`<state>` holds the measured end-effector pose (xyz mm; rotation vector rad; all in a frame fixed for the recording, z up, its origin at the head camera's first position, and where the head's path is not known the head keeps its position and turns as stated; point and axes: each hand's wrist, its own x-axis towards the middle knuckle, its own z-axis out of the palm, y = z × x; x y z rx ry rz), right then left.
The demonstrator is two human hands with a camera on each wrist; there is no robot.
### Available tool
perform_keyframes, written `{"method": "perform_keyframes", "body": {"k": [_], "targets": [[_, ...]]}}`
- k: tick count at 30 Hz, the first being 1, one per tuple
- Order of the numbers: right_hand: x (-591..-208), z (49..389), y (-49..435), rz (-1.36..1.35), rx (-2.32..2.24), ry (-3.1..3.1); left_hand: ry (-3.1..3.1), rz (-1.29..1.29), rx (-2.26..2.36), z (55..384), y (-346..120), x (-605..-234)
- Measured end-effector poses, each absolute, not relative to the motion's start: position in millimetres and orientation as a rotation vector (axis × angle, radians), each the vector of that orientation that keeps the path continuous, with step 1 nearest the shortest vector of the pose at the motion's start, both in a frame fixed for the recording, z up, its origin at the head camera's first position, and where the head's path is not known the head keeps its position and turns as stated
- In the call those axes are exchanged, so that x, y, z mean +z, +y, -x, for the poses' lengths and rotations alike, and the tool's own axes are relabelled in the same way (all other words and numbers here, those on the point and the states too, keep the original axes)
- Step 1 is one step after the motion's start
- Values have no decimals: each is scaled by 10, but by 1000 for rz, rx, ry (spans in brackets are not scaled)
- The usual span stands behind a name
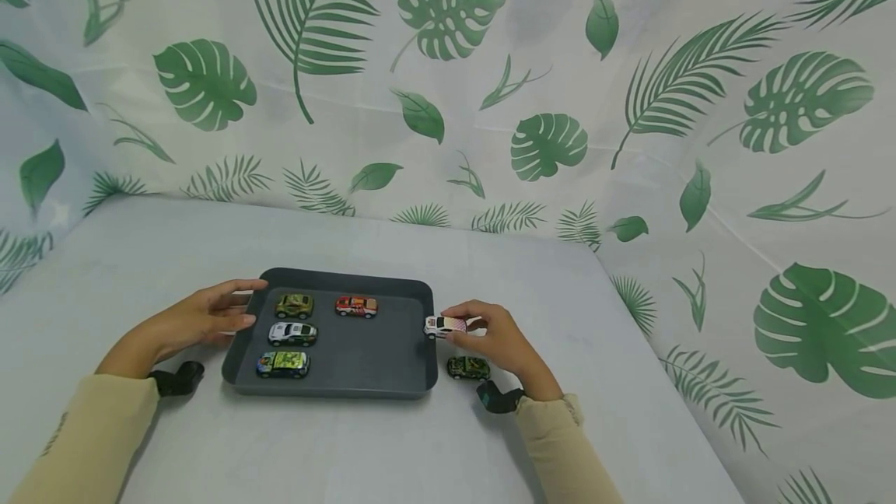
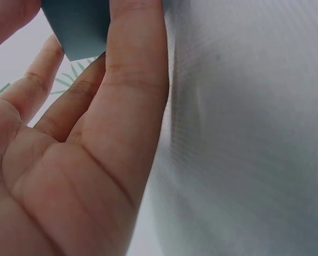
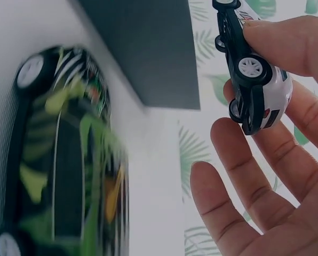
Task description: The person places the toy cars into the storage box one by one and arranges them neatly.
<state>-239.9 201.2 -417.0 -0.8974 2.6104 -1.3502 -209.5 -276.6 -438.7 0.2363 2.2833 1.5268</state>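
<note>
At the tray's right rim, my right hand (image 1: 493, 333) pinches a white toy car with pink patterning (image 1: 445, 326) between thumb and fingers. The right wrist view shows that toy car (image 3: 251, 80) with its dark underside and wheels turned toward the camera. My left hand (image 1: 203, 317) holds the left edge of a dark grey tray (image 1: 371, 356), thumb and fingers about its rim. Inside the tray, an olive camouflage car (image 1: 294, 306), a white-and-green car (image 1: 292, 334) and a yellow-green car (image 1: 283, 364) form a left column. A red-and-orange car (image 1: 356, 306) sits at the upper middle.
A dark green camouflage toy car (image 1: 468, 368) stands on the white table (image 1: 336, 449), just right of the tray and below my right hand. A cloth with green leaf prints (image 1: 448, 99) hangs behind the table and along its right side.
</note>
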Motion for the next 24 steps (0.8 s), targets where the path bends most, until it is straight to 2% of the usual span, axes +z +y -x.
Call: {"method": "perform_keyframes", "body": {"k": [24], "targets": [[-4058, 2314, 1615, 915, -1300, 2635, 2290, -239, 1516, 2092, -2785, -4372]]}}
